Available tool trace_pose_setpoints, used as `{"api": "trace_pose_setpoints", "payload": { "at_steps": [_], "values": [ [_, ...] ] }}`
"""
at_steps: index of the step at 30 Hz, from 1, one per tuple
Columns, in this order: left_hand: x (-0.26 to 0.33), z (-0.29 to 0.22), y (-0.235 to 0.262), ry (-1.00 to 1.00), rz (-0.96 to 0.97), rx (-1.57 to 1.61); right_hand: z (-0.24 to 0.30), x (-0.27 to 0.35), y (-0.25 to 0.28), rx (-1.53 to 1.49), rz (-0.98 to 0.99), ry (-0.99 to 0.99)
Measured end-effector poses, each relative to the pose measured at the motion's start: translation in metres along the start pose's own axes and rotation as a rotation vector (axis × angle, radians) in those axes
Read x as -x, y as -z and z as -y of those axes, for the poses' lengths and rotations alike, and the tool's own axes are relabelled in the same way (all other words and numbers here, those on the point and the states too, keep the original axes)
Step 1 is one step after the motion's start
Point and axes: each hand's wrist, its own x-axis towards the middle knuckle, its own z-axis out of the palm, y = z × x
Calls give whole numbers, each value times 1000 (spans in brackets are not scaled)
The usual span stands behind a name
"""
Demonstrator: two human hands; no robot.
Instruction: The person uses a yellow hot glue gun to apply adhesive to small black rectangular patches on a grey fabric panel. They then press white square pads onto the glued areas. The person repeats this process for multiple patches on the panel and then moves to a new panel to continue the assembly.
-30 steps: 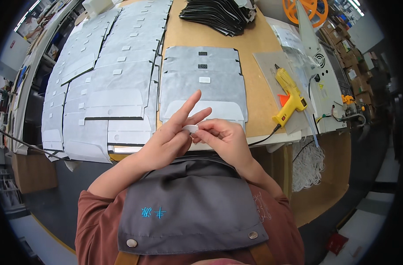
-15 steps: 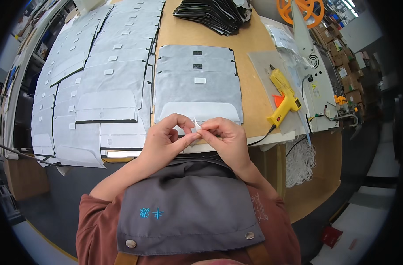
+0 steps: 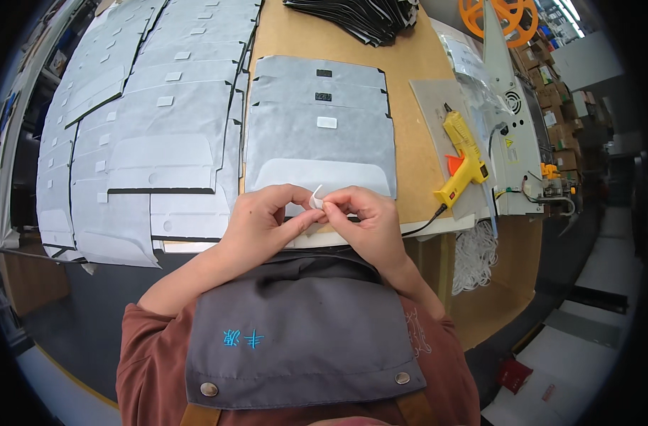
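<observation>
A small, curled white piece (image 3: pixel 316 198), like a thin tab or sticker, is pinched between both hands. My left hand (image 3: pixel 261 221) has its thumb and index finger closed at the piece's lower edge. My right hand (image 3: pixel 368 221) pinches it from the other side, fingertips touching those of the left. Just beyond the hands lies a light grey fabric panel (image 3: pixel 288 135) with a white flap along its near edge. Two dark patches (image 3: pixel 324 96) and one white patch (image 3: pixel 327 123) sit in a column on it. My fingers partly hide the panel's near edge.
Overlapping grey panels (image 3: pixel 185 131) with white patches cover the table's left side. A black stack (image 3: pixel 359 18) stands at the back. To the right are a yellow glue gun (image 3: pixel 463 160) with a cable, a machine (image 3: pixel 512 153) with an orange reel (image 3: pixel 505 18), and a cardboard box (image 3: pixel 508 284) holding white cord.
The white piece now curls up more visibly between my fingertips. My hands keep their pinch in nearly the same place. The view has shifted slightly, so the table sits higher.
</observation>
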Motion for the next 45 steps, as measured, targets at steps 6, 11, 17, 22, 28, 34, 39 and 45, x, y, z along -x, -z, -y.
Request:
{"api": "trace_pose_setpoints", "payload": {
  "at_steps": [6, 11, 17, 22, 28, 34, 39, 45],
  "values": [
    [-15, 5, 3, 22, 49, 43, 6, -13, 10, 119, 28, -49],
    [-37, 19, 20, -31, 36, 74, 4, -42, 21, 359, -96, -56],
    [-90, 33, 41, 135, 41, 205, -24, -121, 26, 385, -214, -160],
    [-136, 46, 48, -29, -44, -34, -43, -166, 20, 464, -208, -227],
    [-164, 70, 38, -295, -100, -482, -54, -173, 24, 543, -163, -304],
    [-165, 92, 30, -437, -131, -615, -66, -171, 29, 500, -186, -317],
    [-163, 89, 28, -428, -101, -714, -68, -171, 30, 511, -187, -315],
    [-163, 91, 28, -442, -89, -768, -54, -168, 29, 660, -196, -293]
  ]
}}
